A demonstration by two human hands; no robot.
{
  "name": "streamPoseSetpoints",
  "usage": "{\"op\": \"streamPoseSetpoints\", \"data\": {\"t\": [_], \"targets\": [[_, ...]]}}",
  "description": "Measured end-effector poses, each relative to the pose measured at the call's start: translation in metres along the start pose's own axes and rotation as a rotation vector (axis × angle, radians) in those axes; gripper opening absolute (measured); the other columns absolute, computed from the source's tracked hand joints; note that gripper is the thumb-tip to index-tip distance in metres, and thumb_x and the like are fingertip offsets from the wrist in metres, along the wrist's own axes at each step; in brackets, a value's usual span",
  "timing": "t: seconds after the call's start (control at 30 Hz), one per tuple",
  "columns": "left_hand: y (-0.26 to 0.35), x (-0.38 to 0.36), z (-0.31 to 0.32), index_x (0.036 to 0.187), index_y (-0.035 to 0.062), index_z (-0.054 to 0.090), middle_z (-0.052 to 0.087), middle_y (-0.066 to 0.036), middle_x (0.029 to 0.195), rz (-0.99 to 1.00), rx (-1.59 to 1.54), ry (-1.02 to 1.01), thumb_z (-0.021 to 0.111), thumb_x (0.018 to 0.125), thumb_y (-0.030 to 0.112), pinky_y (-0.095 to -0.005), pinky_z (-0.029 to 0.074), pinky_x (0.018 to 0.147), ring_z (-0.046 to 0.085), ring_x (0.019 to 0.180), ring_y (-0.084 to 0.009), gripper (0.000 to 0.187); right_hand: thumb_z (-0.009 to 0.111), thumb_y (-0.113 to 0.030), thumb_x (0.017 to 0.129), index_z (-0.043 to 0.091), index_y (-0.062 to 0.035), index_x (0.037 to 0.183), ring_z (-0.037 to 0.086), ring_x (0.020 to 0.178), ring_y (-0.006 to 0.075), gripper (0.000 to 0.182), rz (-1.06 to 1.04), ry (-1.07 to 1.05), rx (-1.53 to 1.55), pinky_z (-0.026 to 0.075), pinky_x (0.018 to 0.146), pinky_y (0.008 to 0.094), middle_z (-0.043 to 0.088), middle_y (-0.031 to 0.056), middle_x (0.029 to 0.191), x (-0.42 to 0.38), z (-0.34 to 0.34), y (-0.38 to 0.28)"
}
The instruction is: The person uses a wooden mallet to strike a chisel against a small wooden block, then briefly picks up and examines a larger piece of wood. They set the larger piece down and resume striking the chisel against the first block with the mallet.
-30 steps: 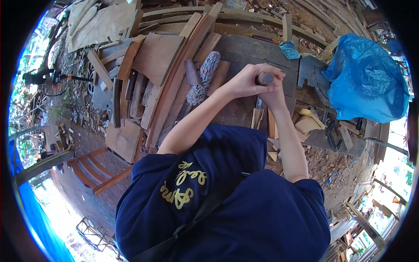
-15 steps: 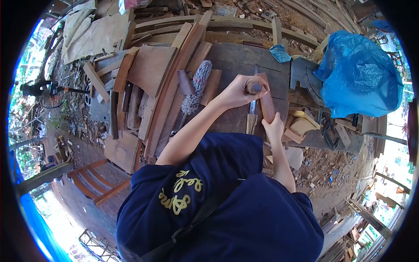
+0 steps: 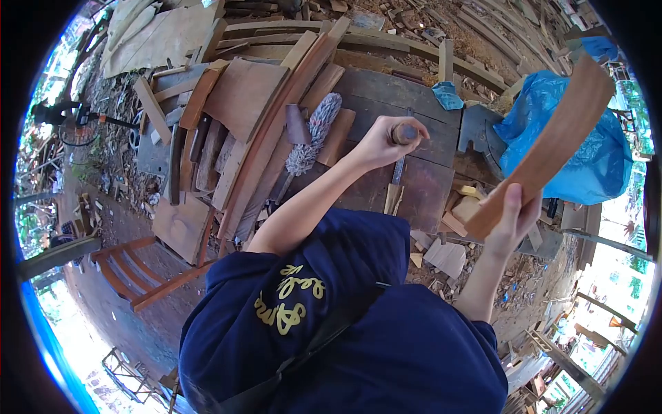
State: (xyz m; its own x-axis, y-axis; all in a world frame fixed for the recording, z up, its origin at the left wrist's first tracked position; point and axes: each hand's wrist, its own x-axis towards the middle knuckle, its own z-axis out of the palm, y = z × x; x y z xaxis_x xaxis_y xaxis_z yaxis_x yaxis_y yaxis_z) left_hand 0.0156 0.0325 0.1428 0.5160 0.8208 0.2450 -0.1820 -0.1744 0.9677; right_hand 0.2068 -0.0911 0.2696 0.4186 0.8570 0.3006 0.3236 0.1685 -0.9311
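Note:
My left hand (image 3: pixel 387 143) is wrapped round a tool with a round wooden handle (image 3: pixel 405 134), seen end-on above the dark wooden bench (image 3: pixel 426 186). A narrow metal bar (image 3: pixel 399 169) lies below that hand, with a split wood piece (image 3: pixel 393 199) at its near end. Off to the right, my right hand (image 3: pixel 516 217) grips the lower end of a curved wooden board (image 3: pixel 552 148). The board is raised and tilted, its far end in front of a blue plastic bag (image 3: pixel 600 162).
Left of the hands lie a grey fluffy duster (image 3: pixel 316 134), a sandpaper-like roll (image 3: pixel 297 125) and stacked planks (image 3: pixel 279 131). A slatted wooden frame (image 3: pixel 148 272) stands at the lower left. Wood scraps (image 3: pixel 446 257) lie right of my body.
My right hand has moved right with the curved board, lifting it off the bench and turning its broad face into view. My left hand has stayed nearly in place, holding the handle.

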Motion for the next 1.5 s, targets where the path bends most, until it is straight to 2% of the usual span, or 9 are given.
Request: {"op": "streamPoseSetpoints", "data": {"t": [0.07, 0.27, 0.37, 0.47, 0.63, 0.87, 1.03, 1.17, 1.5], "targets": [[0.001, 0.002, -0.004, 0.094, 0.0002, 0.066, 0.057, 0.003, 0.072, 0.011, 0.004, 0.019, 0.064, 0.091, 0.008, -0.0232, 0.042, 0.062, 0.049, 0.068, -0.0038, 0.008, 0.060, -0.033, 0.095, 0.051, 0.0021, 0.121, 0.055, 0.058, 0.0139, 0.045, -0.124, -0.001, -0.093, 0.047, 0.049, 0.0270, 0.056, 0.0079, 0.083, 0.004, -0.002, -0.008], [-0.024, 0.006, -0.016, 0.088, 0.0018, 0.068, 0.061, -0.002, 0.074, 0.116, 0.217, 0.003, 0.064, 0.086, 0.003, -0.0249, 0.044, 0.066, 0.054, 0.072, -0.0063, 0.004, 0.064, -0.036, 0.085, 0.039, 0.0012, 0.137, 0.056, 0.058, 0.0195, 0.069, 0.245, -0.116, 0.435, 0.049, 0.053, 0.0279, 0.055, 0.0151, 0.084, -0.004, 0.010, -0.042], [-0.030, 0.006, -0.023, 0.088, 0.0018, 0.068, 0.063, -0.003, 0.075, 0.104, 0.233, 0.015, 0.064, 0.085, 0.003, -0.0249, 0.045, 0.068, 0.056, 0.074, -0.0068, 0.005, 0.071, -0.032, 0.081, 0.006, -0.0079, 0.154, 0.060, 0.060, 0.0274, 0.101, 0.284, -0.209, 0.584, 0.055, 0.058, 0.0393, 0.053, 0.0166, 0.086, -0.017, 0.008, -0.026], [-0.012, 0.006, -0.031, 0.087, 0.0001, 0.068, 0.064, -0.001, 0.077, 0.024, 0.116, 0.063, 0.065, 0.084, 0.003, -0.0240, 0.046, 0.069, 0.057, 0.075, -0.0062, 0.005, 0.073, -0.033, 0.081, 0.010, -0.0053, 0.153, 0.059, 0.064, 0.0264, 0.099, 0.312, -0.245, 0.644, 0.056, 0.064, 0.0404, 0.052, 0.0153, 0.086, -0.024, -0.006, 0.001], [0.003, 0.011, -0.040, 0.085, -0.0018, 0.067, 0.064, -0.001, 0.076, -0.018, -0.049, 0.174, 0.067, 0.082, 0.001, -0.0217, 0.044, 0.064, 0.056, 0.070, -0.0055, 0.004, 0.066, -0.012, 0.089, 0.047, 0.0009, 0.117, 0.059, 0.069, 0.0223, 0.036, 0.460, -0.106, 0.623, 0.052, 0.062, 0.0380, 0.055, 0.0114, 0.089, -0.037, -0.002, 0.031], [-0.001, 0.002, -0.034, 0.087, -0.0020, 0.067, 0.062, -0.002, 0.071, -0.107, -0.258, 0.206, 0.065, 0.080, -0.002, -0.0221, 0.042, 0.058, 0.054, 0.062, -0.0068, 0.007, 0.075, -0.008, 0.081, 0.049, -0.0008, 0.121, 0.060, 0.063, 0.0170, 0.048, 0.740, -0.034, 0.138, 0.050, 0.056, 0.0325, 0.061, 0.0104, 0.089, -0.054, 0.009, 0.069], [-0.007, 0.002, -0.031, 0.086, -0.0024, 0.067, 0.061, -0.001, 0.071, -0.082, -0.164, 0.182, 0.066, 0.080, -0.001, -0.0217, 0.042, 0.059, 0.054, 0.063, -0.0062, 0.006, 0.070, -0.015, 0.086, 0.045, 0.0035, 0.138, 0.058, 0.116, 0.0226, 0.061, 0.562, -0.403, -0.295, 0.041, 0.101, 0.0322, 0.063, 0.0161, 0.121, -0.072, 0.006, 0.111], [-0.008, 0.004, -0.027, 0.082, -0.0023, 0.068, 0.061, 0.002, 0.071, -0.042, -0.130, 0.195, 0.066, 0.079, 0.001, -0.0211, 0.042, 0.059, 0.053, 0.064, -0.0041, 0.005, 0.069, -0.017, 0.084, 0.047, 0.0014, 0.138, 0.061, 0.117, 0.0332, 0.061, 0.611, -0.626, -0.421, 0.045, 0.099, 0.0369, 0.063, 0.0256, 0.122, -0.096, 0.005, 0.126], [-0.001, 0.000, -0.028, 0.086, -0.0016, 0.069, 0.059, 0.003, 0.070, -0.046, -0.115, 0.154, 0.067, 0.080, 0.001, -0.0213, 0.042, 0.061, 0.053, 0.064, -0.0044, 0.006, 0.064, -0.019, 0.087, 0.052, 0.0010, 0.134, 0.062, 0.114, 0.0323, 0.053, 0.688, -0.679, -0.409, 0.045, 0.098, 0.0368, 0.065, 0.0248, 0.118, -0.094, 0.002, 0.085]]}}
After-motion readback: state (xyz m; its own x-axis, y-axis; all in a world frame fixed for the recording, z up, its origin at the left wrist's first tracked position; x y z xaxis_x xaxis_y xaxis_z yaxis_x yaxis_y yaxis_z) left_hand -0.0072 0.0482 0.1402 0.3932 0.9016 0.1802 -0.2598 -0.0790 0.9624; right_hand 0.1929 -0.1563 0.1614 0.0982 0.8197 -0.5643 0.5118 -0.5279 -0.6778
